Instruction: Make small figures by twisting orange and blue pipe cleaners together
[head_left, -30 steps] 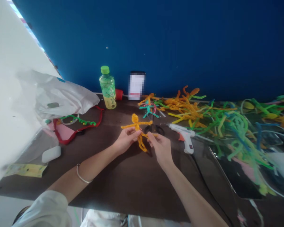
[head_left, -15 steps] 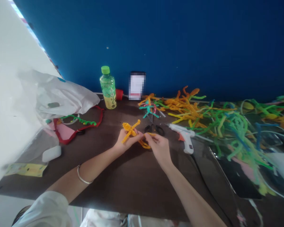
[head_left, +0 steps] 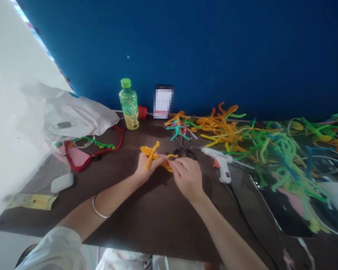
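Your left hand [head_left: 148, 168] is curled shut around the orange pipe-cleaner figure [head_left: 150, 154], with its looped head and one limb sticking up past your fingers. The figure's lower strands run across to your right hand [head_left: 187, 178], which is closed over them, fingertips pinching near the strand ends; part of the figure is hidden there. Both hands sit low over the dark table [head_left: 157, 221], close together. Just past your right hand lie black scissors [head_left: 183, 152], and to its right a white hot glue gun [head_left: 221, 163]. Behind those is a tangled pile of orange and green pipe cleaners [head_left: 222, 127]. Left of your hands, a red-edged pink piece [head_left: 76, 155] lies by a white plastic bag [head_left: 76, 116]. A green-capped bottle [head_left: 129, 105] stands at the back.
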The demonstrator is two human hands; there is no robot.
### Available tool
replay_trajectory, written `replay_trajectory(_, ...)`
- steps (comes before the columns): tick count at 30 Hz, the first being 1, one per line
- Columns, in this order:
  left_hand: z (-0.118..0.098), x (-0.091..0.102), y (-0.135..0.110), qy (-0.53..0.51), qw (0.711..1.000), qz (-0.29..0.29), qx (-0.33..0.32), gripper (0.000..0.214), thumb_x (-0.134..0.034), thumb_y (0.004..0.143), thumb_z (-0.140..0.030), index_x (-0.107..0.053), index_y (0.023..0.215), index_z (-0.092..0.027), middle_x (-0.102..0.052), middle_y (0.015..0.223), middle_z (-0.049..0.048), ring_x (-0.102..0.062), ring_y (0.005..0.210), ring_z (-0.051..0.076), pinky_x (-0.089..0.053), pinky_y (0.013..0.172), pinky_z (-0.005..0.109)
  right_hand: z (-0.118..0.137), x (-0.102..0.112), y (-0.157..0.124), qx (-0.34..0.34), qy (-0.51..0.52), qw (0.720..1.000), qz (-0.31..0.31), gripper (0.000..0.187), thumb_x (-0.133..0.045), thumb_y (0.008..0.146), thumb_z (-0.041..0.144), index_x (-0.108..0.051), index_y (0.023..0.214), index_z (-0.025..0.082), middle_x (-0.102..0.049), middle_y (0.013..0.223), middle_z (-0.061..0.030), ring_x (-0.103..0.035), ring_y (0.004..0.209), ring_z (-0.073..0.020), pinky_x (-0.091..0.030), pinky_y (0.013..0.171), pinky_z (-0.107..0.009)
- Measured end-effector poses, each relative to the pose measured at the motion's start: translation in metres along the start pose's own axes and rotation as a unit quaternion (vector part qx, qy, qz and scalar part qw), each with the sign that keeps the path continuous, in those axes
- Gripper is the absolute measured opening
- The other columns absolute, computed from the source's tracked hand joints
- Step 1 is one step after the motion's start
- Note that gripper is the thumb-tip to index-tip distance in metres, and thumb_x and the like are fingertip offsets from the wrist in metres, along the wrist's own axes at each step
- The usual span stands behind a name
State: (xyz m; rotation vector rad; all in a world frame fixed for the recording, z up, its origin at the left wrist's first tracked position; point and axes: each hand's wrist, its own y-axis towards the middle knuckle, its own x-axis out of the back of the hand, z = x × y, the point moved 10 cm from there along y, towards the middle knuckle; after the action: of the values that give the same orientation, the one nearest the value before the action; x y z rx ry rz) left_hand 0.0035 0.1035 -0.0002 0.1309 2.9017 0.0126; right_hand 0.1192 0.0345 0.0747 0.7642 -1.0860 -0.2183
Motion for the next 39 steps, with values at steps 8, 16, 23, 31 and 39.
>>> replay_trajectory(8, 0.007, -0.012, -0.001, -0.019, 0.997, 0.054, 0.048, 0.022, -0.071, 0.059, -0.026, -0.052, 0.052, -0.018, -0.064, 0.063, 0.0013, -0.061, 0.063, 0.015, -0.05, 0.066, 0.031, -0.002, 0.002, 0.003, 0.05, 0.047, 0.998, -0.007, 0.011, -0.05, 0.082, 0.013, -0.06, 0.086, 0.016, -0.067, 0.086, -0.0066, -0.06, 0.087, -0.0192, -0.044, 0.081, -0.035)
replay_trajectory(16, 0.01, -0.022, -0.004, -0.032, 0.99, 0.097, 0.097, 0.021, -0.068, 0.061, -0.024, -0.05, 0.053, -0.016, -0.065, 0.067, -0.0002, -0.061, 0.065, 0.014, -0.053, 0.07, 0.034, -0.019, -0.005, -0.002, -0.048, 0.145, 0.988, 0.005, 0.014, -0.043, 0.085, 0.016, -0.057, 0.085, 0.019, -0.064, 0.084, -0.0065, -0.06, 0.081, -0.0167, -0.048, 0.076, -0.03)
replay_trajectory(23, 0.009, -0.026, -0.003, -0.012, 0.987, 0.136, 0.091, 0.021, -0.069, 0.061, -0.023, -0.051, 0.054, -0.015, -0.066, 0.07, 0.002, -0.061, 0.066, 0.015, -0.052, 0.07, 0.033, -0.055, -0.025, -0.013, -0.259, 0.303, 0.916, 0.038, 0.011, -0.053, 0.08, 0.028, -0.056, 0.077, 0.018, -0.06, 0.07, -0.0026, -0.056, 0.062, -0.0133, -0.045, 0.059, -0.025)
replay_trajectory(31, 0.023, -0.037, -0.007, -0.057, 0.967, 0.206, 0.136, 0.029, -0.072, 0.059, -0.023, -0.045, 0.055, -0.014, -0.064, 0.07, 0.0043, -0.062, 0.068, 0.016, -0.048, 0.07, 0.032, -0.051, -0.069, -0.035, -0.466, 0.607, 0.631, 0.124, 0.02, -0.067, 0.067, 0.031, -0.055, 0.068, 0.016, -0.054, 0.056, 0.0027, -0.047, 0.047, -0.0063, -0.038, 0.048, -0.02)
replay_trajectory(39, 0.038, -0.043, -0.019, -0.213, 0.916, 0.201, 0.273, 0.032, -0.071, 0.061, -0.017, -0.039, 0.058, -0.015, -0.058, 0.061, -0.0032, -0.057, 0.062, 0.008, -0.042, 0.067, 0.022, -0.061, -0.037, -0.023, -0.403, 0.454, 0.794, 0.02, 0.017, -0.068, 0.065, 0.033, -0.064, 0.071, 0.017, -0.064, 0.07, -0.0017, -0.057, 0.062, -0.0126, -0.046, 0.059, -0.025)
